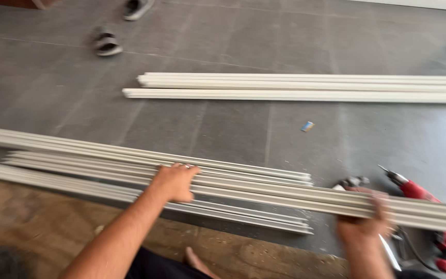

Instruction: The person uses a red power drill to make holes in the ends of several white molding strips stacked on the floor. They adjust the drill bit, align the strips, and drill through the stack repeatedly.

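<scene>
The person sits on the floor (223, 46) with a bundle of long white strips (264, 194) lying across the front of the view.

- Left hand (175, 182): laid palm-down on top of the bundle near its middle, fingers curled over the far edge – it presses rather than closes round anything.
- Right hand (365, 217): wrapped round the upper strips of the bundle, further along towards the power drill (429, 217). The frame is blurred here, so the exact number of strips in the grip cannot be told.
- Bundle: several strips lie loose and staggered on the floor under the left hand; their ends do not line up.

A second stack of white strips (300, 87) lies beyond the bundle, well apart from it and parallel to it. A small blue scrap (307, 126) lies between the two. The red power drill rests just beside the right hand, untouched. Two sandals (108, 44) lie beyond the far stack.

Progress, as a judgement: the strips are only being gathered – no strip appears drilled or fixed.
</scene>
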